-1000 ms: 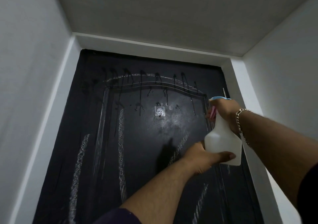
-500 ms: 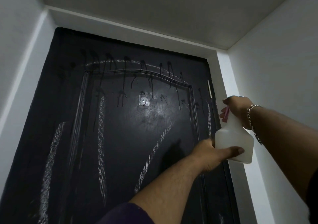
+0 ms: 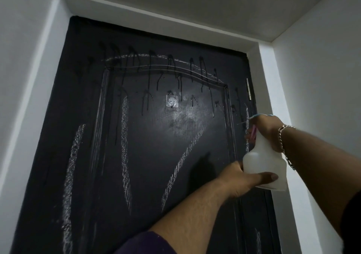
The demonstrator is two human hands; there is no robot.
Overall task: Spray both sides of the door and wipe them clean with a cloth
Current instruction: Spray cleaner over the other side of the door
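Observation:
A black panelled door (image 3: 148, 156) fills the middle of the view, closed in its white frame. Wet drips run down its upper part and white chalky streaks cross the panel. My right hand (image 3: 265, 130) grips the neck and pink trigger of a white spray bottle (image 3: 263, 167), nozzle turned toward the door's right edge. My left hand (image 3: 242, 179) holds the bottle's base from below, thumb laid across its front. No cloth is in view.
A clear adhesive hook (image 3: 172, 101) sticks to the door's upper panel. A metal hinge (image 3: 248, 88) sits on the right edge. White walls (image 3: 316, 81) close in on both sides, with a low ceiling above.
The view has swung slightly so the door sits further right and lower in frame. Both hands stay on the bottle, which remains near the door's right edge.

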